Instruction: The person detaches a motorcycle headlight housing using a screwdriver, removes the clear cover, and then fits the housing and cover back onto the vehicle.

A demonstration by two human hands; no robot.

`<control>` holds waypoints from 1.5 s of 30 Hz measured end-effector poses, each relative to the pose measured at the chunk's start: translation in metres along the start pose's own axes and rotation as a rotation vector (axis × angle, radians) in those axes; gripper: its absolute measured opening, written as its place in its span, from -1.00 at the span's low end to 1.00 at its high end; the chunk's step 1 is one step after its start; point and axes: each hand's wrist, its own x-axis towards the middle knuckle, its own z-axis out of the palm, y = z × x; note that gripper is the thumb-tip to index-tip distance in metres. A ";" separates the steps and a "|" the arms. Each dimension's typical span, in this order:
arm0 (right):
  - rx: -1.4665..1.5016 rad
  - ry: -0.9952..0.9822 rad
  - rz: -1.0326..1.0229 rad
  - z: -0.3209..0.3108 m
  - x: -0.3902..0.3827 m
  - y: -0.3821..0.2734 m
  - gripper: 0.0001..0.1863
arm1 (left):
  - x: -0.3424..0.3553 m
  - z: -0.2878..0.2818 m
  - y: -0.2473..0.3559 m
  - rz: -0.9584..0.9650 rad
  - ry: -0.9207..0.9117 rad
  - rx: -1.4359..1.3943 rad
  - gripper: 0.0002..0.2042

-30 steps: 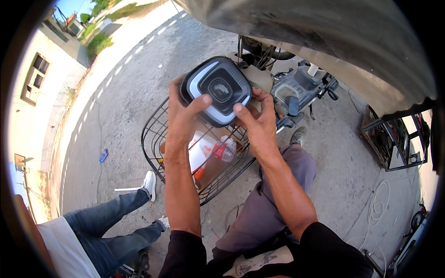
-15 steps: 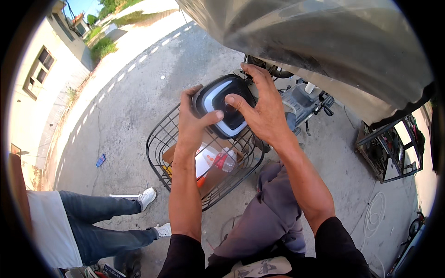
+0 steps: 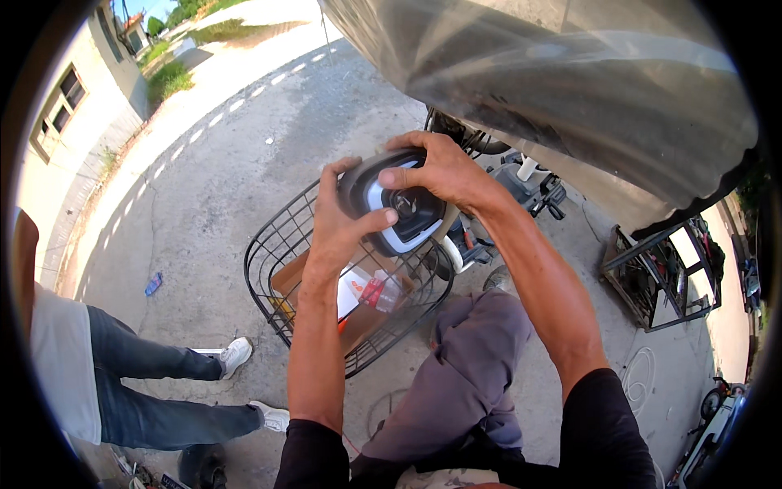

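Observation:
A rounded black housing [image 3: 421, 220] with a pale silver-blue band around its face is held between my two hands, at the far rim of a black wire basket [image 3: 262, 281]. My left hand [image 3: 336, 220] grips its left side, the thumb across the face. From the upper right, my right hand [image 3: 446, 173] curls over the top edge, its thumb also lying on the face. The far fingers of both hands are partly hidden behind the housing. Inside the basket, a cardboard box [image 3: 362, 328] contains a clear plastic bottle [image 3: 389, 292] with a pink label and some white items.
A grey translucent plastic sheet [image 3: 570, 90] hangs overhead at the right. Beyond the housing are scooter parts [image 3: 529, 183]. A metal-framed rack [image 3: 664, 273] stands to the right, near a coiled white hose [image 3: 639, 379]. Another person [image 3: 155, 367] stands close on the left.
My right hand has come down and closed over the housing's top edge, where its fingers were raised before. The housing has tilted, and the whole view has shifted slightly.

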 end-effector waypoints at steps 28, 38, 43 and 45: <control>0.747 0.315 0.171 0.069 -0.100 0.054 -0.02 | 0.005 -0.006 -0.013 -0.067 -0.013 0.009 0.02; 0.841 0.374 0.093 0.078 -0.097 0.072 -0.21 | 0.001 -0.003 0.002 -0.051 -0.020 0.114 0.01; 0.808 0.418 0.178 0.085 -0.099 0.088 -0.38 | -0.005 0.006 0.010 0.066 0.007 0.324 -0.01; 0.765 0.405 0.177 0.079 -0.097 0.078 -0.38 | 0.004 -0.011 -0.011 -0.053 -0.008 0.029 -0.03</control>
